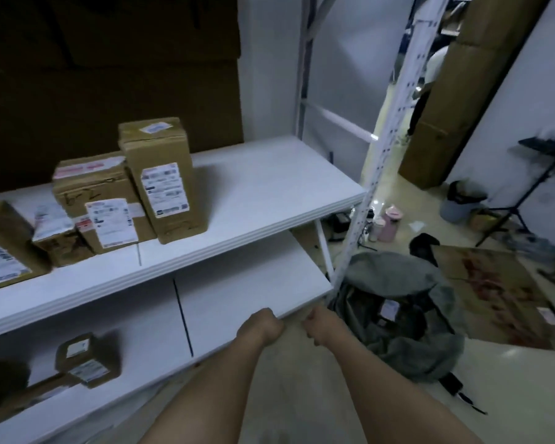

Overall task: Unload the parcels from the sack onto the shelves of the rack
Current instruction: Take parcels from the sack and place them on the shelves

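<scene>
The grey-green sack (401, 344) lies slumped and open on the floor, right of the rack's front post (367, 190). A labelled parcel (389, 307) shows inside its mouth. The upper white shelf (269, 193) carries several brown cardboard parcels, the tallest (162, 181) standing upright. One small parcel (87, 358) sits on the lower shelf (237, 290). My left hand (261, 325) and my right hand (320, 325) are curled into fists side by side at the lower shelf's front right corner, just left of the sack. Nothing shows in either hand.
A pink bottle (391, 223) and a smaller white one stand on the floor behind the post. Further right are a grey bucket (458, 208), a black tripod stand (526, 200) and flat printed cardboard (494, 293). A tall cardboard box (452, 91) leans against the wall.
</scene>
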A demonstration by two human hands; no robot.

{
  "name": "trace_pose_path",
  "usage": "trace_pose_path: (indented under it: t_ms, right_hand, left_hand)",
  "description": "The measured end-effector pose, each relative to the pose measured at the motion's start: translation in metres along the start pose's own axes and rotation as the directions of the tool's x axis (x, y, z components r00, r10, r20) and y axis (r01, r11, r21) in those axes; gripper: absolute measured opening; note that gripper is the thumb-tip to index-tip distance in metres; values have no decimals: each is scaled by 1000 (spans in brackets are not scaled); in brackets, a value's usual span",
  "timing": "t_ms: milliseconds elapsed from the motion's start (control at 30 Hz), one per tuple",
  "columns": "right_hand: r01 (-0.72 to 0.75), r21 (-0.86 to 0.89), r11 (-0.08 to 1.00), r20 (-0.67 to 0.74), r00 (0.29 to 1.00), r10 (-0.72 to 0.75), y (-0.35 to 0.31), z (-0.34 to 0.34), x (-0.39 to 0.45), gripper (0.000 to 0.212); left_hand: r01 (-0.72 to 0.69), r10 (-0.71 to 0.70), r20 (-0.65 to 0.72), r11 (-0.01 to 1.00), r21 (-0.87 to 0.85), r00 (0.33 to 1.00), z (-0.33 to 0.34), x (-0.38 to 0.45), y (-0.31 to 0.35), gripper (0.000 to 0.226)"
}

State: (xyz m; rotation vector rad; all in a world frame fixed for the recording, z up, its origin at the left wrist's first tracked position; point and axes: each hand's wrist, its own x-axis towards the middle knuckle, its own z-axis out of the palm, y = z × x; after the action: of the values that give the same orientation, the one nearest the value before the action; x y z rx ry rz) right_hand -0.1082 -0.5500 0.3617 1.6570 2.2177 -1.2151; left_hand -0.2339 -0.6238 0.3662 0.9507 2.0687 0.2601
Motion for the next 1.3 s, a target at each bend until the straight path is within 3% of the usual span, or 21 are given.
trace_pose_path:
  t_ms: [300,533,800,900,1000,1200,1300]
  right_hand:
    - [-187,10,982,-27,982,187,94,-93,39,20]
    - [-300,15,954,-53,952,300,149,-161,104,28]
    - [-366,73,928,10,930,366,200,-227,170,33]
    - [-393,131,910,39,919,392,224,-246,190,16]
    - [-417,162,894,63,909,413,247,-269,216,27]
    - [-417,77,906,218,894,392,312,-301,282,19]
    - [-409,17,913,281,878,388,347,-313,317,34]
  left_hand:
    - [-88,77,107,991,99,991,45,55,131,49]
    - [-143,127,183,987,75,975,69,133,222,49]
    - [-174,131,278,975,138,952,87,207,314,42]
    - [-158,110,295,977,145,949,98,230,339,42]
    - [-141,92,305,980,140,948,111,251,367,42]
    - [-85,66,281,995,55,957,154,298,421,43]
    - [-67,60,266,998,17,962,182,327,441,38]
